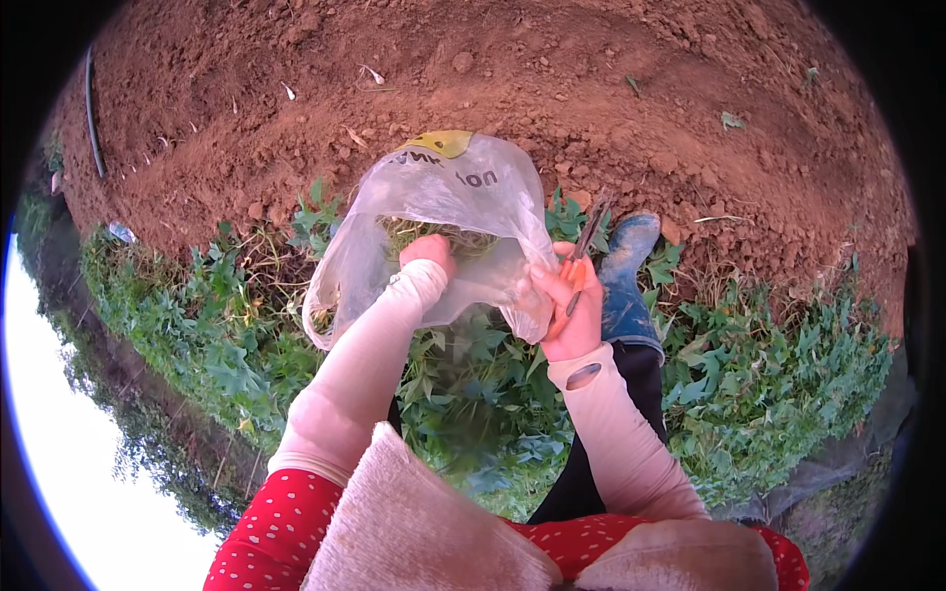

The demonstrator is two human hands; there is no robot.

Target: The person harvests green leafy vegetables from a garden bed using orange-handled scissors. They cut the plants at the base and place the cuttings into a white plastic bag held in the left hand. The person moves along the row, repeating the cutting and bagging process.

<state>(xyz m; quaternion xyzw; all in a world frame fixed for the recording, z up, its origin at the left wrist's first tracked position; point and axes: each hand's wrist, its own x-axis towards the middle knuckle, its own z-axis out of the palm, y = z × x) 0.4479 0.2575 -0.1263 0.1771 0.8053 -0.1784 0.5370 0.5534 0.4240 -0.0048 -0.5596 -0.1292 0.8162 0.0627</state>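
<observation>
A translucent plastic bag (pixel 443 185) with a yellow patch and dark lettering hangs open at the middle of the view. My left hand (pixel 429 255) reaches into its mouth, beside a bundle of thin greenish roots or stems (pixel 473 242); its fingers are hidden, so what they hold does not show. My right hand (pixel 576 310) grips the bag's gathered right edge together with an orange-handled hand tool (pixel 573 279). The tool's dark, soil-covered end points up and away from me. Both forearms wear pale sleeves.
Bare reddish soil (pixel 517 66) stretches ahead, with small white bulbs (pixel 288 91) lying on it. Leafy green vines (pixel 229 354) spread on both sides and beneath the bag. A muddy blue rubber boot (pixel 628 281) stands right of my right hand. A dark hose (pixel 93 111) lies far left.
</observation>
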